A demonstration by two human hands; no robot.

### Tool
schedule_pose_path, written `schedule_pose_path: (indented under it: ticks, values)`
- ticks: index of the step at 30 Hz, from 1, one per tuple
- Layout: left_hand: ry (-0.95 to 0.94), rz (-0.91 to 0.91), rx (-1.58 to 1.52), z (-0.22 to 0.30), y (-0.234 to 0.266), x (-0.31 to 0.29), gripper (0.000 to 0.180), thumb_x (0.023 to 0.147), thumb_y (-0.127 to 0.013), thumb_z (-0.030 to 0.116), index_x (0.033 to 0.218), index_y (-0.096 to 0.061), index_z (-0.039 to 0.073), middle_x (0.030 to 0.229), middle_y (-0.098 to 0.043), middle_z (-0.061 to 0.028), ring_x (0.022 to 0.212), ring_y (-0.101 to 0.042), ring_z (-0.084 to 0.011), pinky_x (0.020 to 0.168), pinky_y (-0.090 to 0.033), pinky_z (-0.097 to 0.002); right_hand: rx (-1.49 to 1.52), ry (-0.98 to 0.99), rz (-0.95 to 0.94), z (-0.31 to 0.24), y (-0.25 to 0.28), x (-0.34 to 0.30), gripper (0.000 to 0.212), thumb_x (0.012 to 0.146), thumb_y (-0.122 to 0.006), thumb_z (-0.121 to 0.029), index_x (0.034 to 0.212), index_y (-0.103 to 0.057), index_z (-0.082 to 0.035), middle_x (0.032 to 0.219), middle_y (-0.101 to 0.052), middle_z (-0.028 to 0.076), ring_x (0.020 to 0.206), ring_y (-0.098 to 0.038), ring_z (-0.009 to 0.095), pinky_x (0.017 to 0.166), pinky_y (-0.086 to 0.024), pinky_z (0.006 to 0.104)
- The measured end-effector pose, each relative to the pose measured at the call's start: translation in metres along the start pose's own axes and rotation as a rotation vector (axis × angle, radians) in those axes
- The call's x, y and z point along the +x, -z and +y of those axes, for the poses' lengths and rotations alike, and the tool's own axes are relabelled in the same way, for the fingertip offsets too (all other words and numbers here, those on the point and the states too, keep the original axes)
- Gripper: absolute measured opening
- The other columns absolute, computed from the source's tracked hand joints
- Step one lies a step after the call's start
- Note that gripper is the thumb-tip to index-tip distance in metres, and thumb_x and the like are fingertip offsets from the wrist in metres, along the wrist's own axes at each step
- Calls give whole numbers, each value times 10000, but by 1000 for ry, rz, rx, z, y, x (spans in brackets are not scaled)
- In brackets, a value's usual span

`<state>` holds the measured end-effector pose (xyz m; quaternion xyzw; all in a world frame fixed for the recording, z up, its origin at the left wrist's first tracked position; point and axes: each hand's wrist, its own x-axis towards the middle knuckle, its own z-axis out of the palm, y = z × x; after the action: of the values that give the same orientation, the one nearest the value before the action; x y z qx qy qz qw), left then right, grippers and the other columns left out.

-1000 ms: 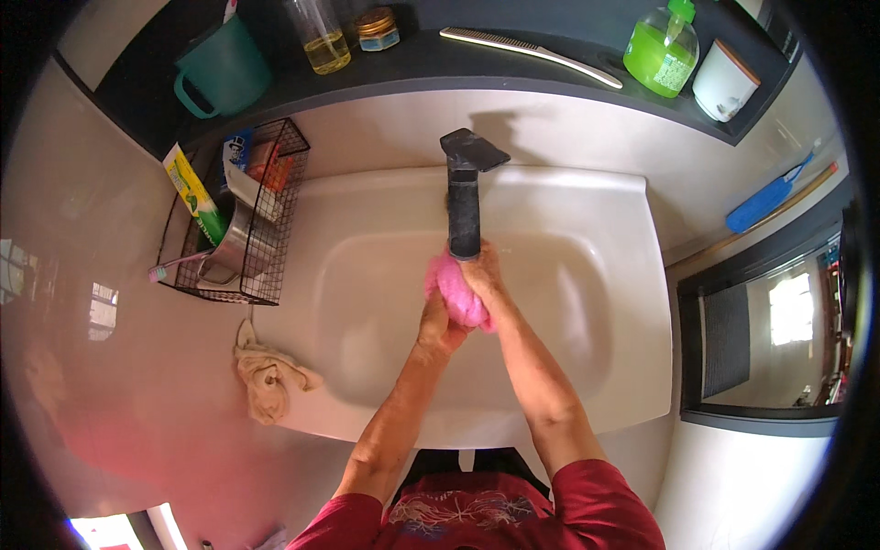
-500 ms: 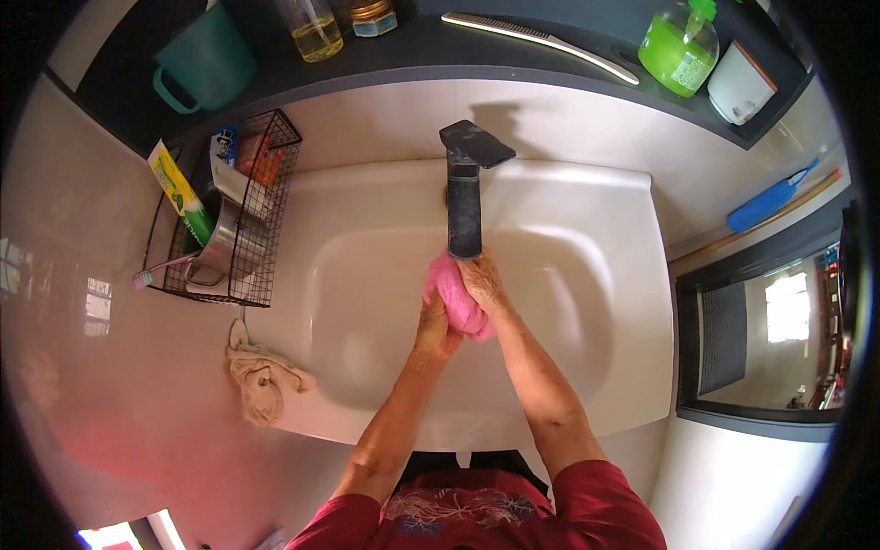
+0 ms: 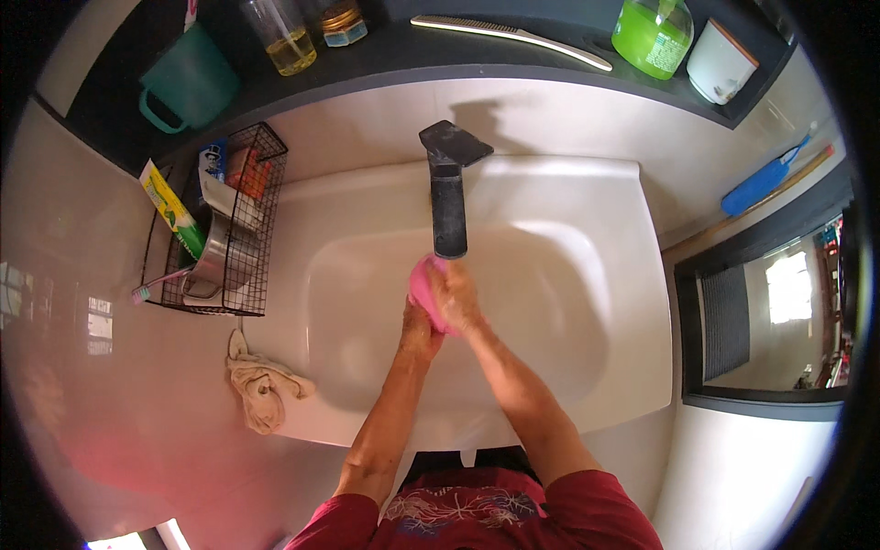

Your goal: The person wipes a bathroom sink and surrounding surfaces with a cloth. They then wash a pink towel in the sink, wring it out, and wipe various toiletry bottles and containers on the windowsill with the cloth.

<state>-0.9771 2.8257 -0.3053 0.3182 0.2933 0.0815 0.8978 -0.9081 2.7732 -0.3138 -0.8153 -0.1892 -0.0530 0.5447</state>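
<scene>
A bunched pink cloth (image 3: 423,282) is held between my two hands, right under the spout of the black faucet (image 3: 448,213). My left hand (image 3: 419,328) grips it from below and the left side, its fingers mostly hidden behind the cloth. Over the cloth's right side lies my right hand (image 3: 458,295), closed against it and slightly blurred. Both hands are above the basin of the white sink (image 3: 632,357). Part of the cloth is covered by the right hand.
At left, a black wire basket (image 3: 266,220) holds tubes, a metal mug and a toothbrush. A beige rag (image 3: 264,390) drapes over the sink's left edge. The dark shelf (image 3: 367,84) behind carries a green mug, a comb (image 3: 513,35) and a soap bottle (image 3: 649,41).
My right hand has moved from beneath the spout's tip onto the cloth, covering more of it. The cloth looks more compact. The whole view has shifted slightly.
</scene>
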Motion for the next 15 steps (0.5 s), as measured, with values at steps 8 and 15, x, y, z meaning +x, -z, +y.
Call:
schedule_pose_path:
  ticks: [8,15]
  values:
    - [161,127,90,5,36,-6,627,855,-530,582,1328,-418,186,1229,-533,-28,1149,-510,-228,972,-429,-481,904,-642,-115,59,49,21,318,799,-557,8,1110,-549,-56,978,-596,72,891,-577,189,811,-494,330]
    - [281,-155,-210,5,23,-1,555,901,-421,595,1267,-448,178,1191,-504,-77,1026,-530,-288,783,-473,-507,498,-246,-230,-32,36,-38,343,782,-553,-34,1122,-565,-72,1015,-600,56,934,-570,205,846,-460,318]
